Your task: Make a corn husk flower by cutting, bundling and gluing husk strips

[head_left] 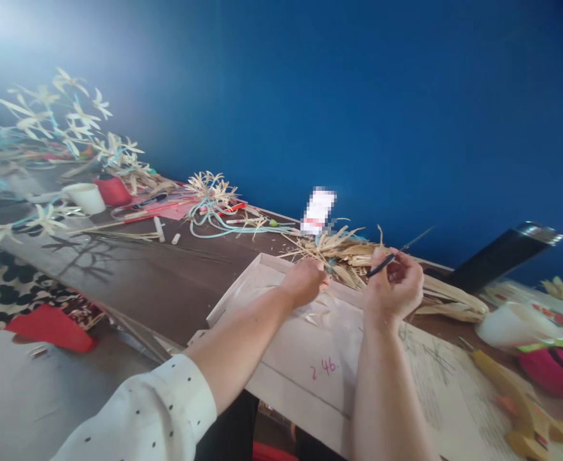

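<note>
One left hand (305, 282) and one right hand (396, 288) were found at work above a shallow pale box (285, 346), marked in pink, at the near side of the brown surface (180, 275); the left hand was nearly closed, its fingertips drawn together over the far part of the box, though whether anything was pinched between them could not be told; the right hand was half curled about a dark-handled tool (381, 264), its thin point directed up and away from the left hand; pale slivers (319, 317) lay on the box, just below the left fingertips; dry husk strips (358, 253) were heaped immediately beyond, and a flower head of pale petals (211, 187) lay farther left near blue stems (233, 228); the step in hand was judged to be fine handling of small pieces, the tool being held ready but apart from them; the next move, in the inspector's judgement, called for a steady left-hand grip, and for the point to be kept clear of the fingers if brought in.
</note>
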`<state>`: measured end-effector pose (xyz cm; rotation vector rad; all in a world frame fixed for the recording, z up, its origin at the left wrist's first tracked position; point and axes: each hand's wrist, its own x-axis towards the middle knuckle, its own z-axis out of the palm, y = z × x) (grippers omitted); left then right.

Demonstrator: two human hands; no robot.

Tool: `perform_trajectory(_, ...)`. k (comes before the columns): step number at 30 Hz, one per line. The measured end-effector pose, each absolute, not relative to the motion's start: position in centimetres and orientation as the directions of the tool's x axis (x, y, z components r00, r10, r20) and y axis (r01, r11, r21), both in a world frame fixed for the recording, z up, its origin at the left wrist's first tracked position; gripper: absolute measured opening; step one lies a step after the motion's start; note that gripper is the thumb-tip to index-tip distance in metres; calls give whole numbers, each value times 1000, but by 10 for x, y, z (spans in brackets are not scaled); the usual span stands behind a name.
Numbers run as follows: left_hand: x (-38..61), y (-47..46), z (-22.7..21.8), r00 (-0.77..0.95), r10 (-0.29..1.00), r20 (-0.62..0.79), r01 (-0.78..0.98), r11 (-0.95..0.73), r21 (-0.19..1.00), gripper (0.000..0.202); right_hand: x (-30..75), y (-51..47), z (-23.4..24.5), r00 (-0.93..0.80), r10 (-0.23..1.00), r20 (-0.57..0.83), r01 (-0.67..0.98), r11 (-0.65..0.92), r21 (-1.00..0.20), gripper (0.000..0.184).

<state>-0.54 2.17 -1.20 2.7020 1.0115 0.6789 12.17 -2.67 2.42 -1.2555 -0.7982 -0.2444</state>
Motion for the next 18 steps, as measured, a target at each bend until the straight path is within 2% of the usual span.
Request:
perform_trajectory(10, -3, 20, -13, 712, 637, 296, 579, -770, 267, 21, 124, -25, 22, 715, 247, 654, 576, 324, -751, 44)
perform_trajectory(18, 0, 16, -15, 731, 602, 321, 559, -798, 225, 17, 123, -26, 24, 712, 239, 661, 577, 337, -744, 41)
